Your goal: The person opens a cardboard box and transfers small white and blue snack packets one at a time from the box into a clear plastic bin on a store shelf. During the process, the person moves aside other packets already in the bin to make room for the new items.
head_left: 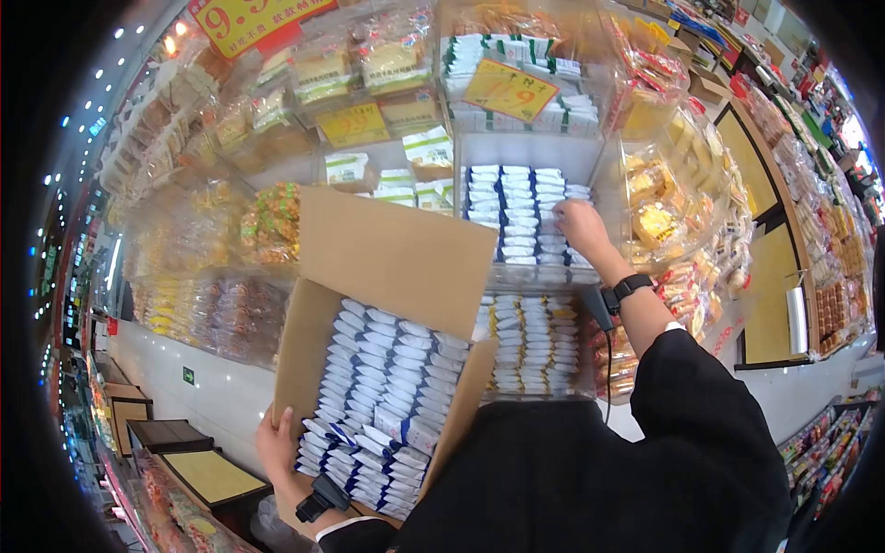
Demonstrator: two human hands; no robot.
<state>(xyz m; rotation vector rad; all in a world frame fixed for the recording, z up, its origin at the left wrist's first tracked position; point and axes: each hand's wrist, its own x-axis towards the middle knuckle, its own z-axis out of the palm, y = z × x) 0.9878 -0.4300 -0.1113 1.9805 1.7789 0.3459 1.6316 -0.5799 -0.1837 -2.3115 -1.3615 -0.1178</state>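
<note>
An open cardboard box [392, 249] full of white-and-blue snack packets [387, 369] rests tilted in front of me, one flap raised toward the shelf. My left hand [274, 447] is closed on the box's left side wall, thumb over the rim. Up in a clear display bin [530, 147], rows of similar white-and-blue packets [516, 207] stand stacked in columns. At the right column of those packets is my right hand [581, 226], its fingers curled together at the packets; what sits between the fingertips is hidden.
Below that bin lies another with yellow-marked packets [530, 346]. Bagged bread [654, 198] fills the bins to the right, and packaged cakes [396, 60] those at upper left. Yellow price signs [510, 89] hang on the front panels. A cable [608, 369] dangles from my right wrist device.
</note>
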